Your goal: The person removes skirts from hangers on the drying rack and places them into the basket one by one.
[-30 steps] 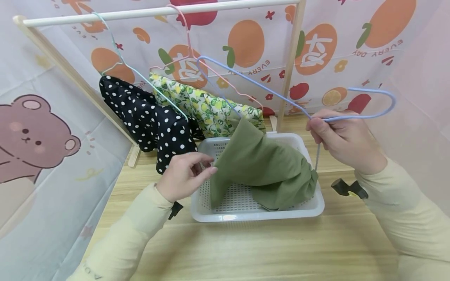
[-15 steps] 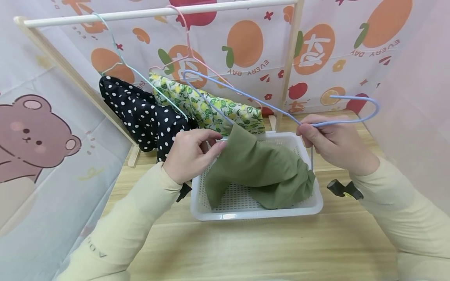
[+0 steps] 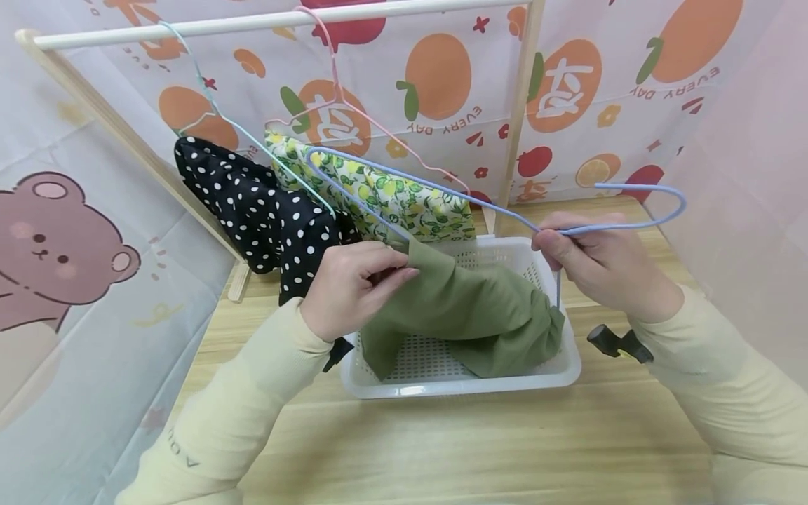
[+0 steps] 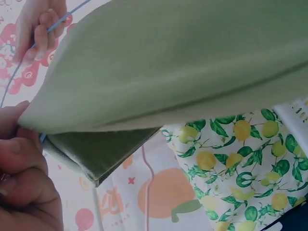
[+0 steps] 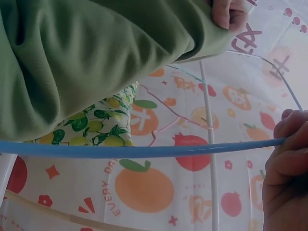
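Observation:
My right hand (image 3: 600, 263) grips a blue clothes hanger (image 3: 505, 209) at the base of its hook, which points right. One end of the hanger reaches over toward the back left; its lower bar runs down into an olive-green garment (image 3: 467, 301). The garment lies bunched over a white basket (image 3: 467, 387), its upper left corner raised on the hanger. At that corner my left hand (image 3: 353, 287) pinches the cloth edge between thumb and fingers. In the left wrist view the green fabric (image 4: 159, 62) stretches away from the pinch, with the opening below it showing.
Behind the basket stands a wooden rack with a white rail (image 3: 240, 22). A black polka-dot garment (image 3: 246, 203) hangs there on a mint hanger (image 3: 217, 112), and a lemon-print garment (image 3: 379, 193) on a pink hanger (image 3: 336, 77). The wooden table (image 3: 480, 449) extends in front.
My left hand has moved right and up to the garment's corner and now pinches it. The hanger's far end has swung down and left. My right hand has shifted slightly left.

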